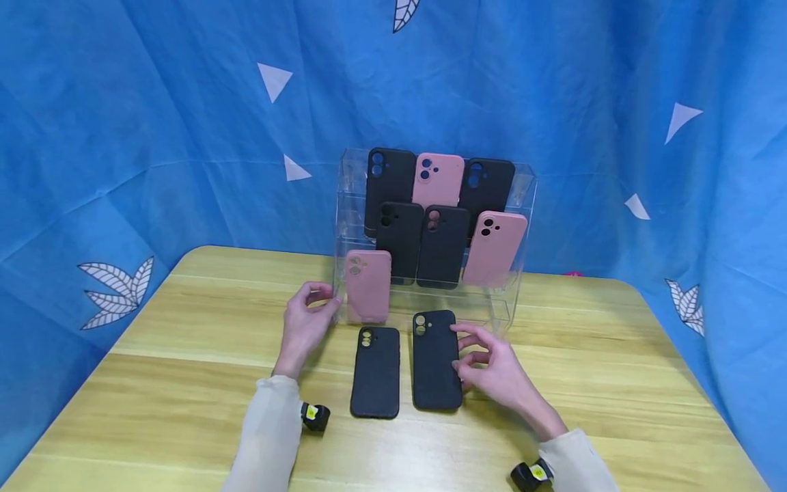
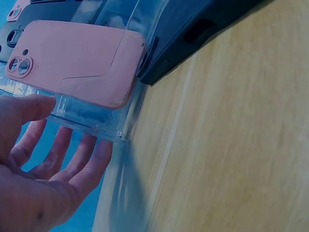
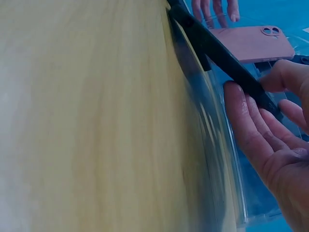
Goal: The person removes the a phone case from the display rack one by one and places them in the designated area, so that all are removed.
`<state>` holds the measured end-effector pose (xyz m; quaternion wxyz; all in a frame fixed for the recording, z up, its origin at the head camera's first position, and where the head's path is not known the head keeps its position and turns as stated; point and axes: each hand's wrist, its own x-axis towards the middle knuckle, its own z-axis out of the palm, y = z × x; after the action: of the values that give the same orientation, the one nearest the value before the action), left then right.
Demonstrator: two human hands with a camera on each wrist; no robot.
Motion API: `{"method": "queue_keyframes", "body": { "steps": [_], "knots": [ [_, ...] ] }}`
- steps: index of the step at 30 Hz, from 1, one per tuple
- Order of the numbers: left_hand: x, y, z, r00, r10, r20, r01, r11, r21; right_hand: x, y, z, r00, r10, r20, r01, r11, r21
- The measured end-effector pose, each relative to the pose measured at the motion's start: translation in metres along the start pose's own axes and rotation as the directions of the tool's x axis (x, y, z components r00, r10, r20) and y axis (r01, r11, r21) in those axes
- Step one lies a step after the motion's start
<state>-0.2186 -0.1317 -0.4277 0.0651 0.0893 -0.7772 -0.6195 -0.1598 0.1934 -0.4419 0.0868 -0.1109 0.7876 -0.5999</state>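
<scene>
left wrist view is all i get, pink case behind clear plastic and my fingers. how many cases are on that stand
Observer: Seven on the clear stand: three on the top tier, three in the middle, and the pink case alone on the bottom tier.
Operator: what's the right hand doing
Observer: The right hand pinches the right edge of a black case, whose top leans at the stand's front.
Operator: anything else on the table
Observer: A second black case lies flat on the wooden table, just left of the held one.
Operator: is my left hand gripping anything
Observer: No; the left hand rests open against the stand's left front corner.
</scene>
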Motion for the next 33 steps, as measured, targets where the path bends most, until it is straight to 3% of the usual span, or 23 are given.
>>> {"method": "queue_keyframes", "body": {
  "steps": [13, 33],
  "knots": [
    [-0.001, -0.001, -0.001, 1.000, 0.003, -0.003, -0.003, 1.000, 0.013, -0.009, 0.003, -0.001, 0.992, 0.098, 0.084, -0.098, 0.995, -0.006],
    [-0.001, -0.002, 0.000, 1.000, 0.025, -0.004, -0.025, 0.999, 0.034, -0.002, 0.000, 0.012, 0.977, 0.203, 0.067, -0.207, 0.976, 0.060]
  ]
}}
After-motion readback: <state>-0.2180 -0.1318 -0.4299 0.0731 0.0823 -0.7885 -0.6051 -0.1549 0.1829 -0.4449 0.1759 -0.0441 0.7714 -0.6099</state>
